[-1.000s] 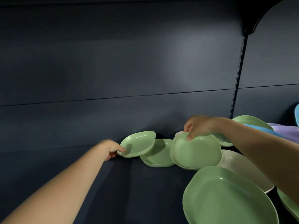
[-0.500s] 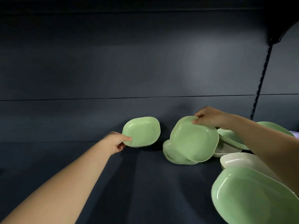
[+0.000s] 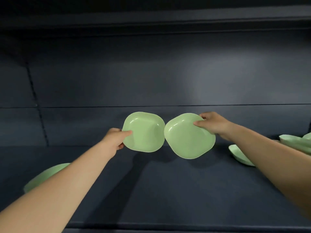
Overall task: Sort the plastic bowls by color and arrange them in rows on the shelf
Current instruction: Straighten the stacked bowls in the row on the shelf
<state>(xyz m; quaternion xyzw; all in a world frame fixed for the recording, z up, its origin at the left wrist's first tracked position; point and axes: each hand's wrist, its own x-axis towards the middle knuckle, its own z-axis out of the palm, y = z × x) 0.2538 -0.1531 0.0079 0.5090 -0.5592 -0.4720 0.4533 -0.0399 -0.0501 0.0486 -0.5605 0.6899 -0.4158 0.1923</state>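
Gripping tilted green bowls side by side above the dark shelf (image 3: 168, 190), the left hand (image 3: 116, 139) pinches one green bowl (image 3: 144, 132), the right hand (image 3: 212, 123) the other green bowl (image 3: 188, 138), rims nearly touching

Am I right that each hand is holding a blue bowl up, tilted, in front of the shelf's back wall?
Not quite: the bowl in the left hand and the one in the right hand are both green, as the head view shows. The rest is right.

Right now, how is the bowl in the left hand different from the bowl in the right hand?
The left bowl is pinched at its left edge by the left hand; the right bowl is gripped at its upper right corner by the right hand. The right bowl sits slightly lower and more rotated. Both are green, tilted up, facing the camera.
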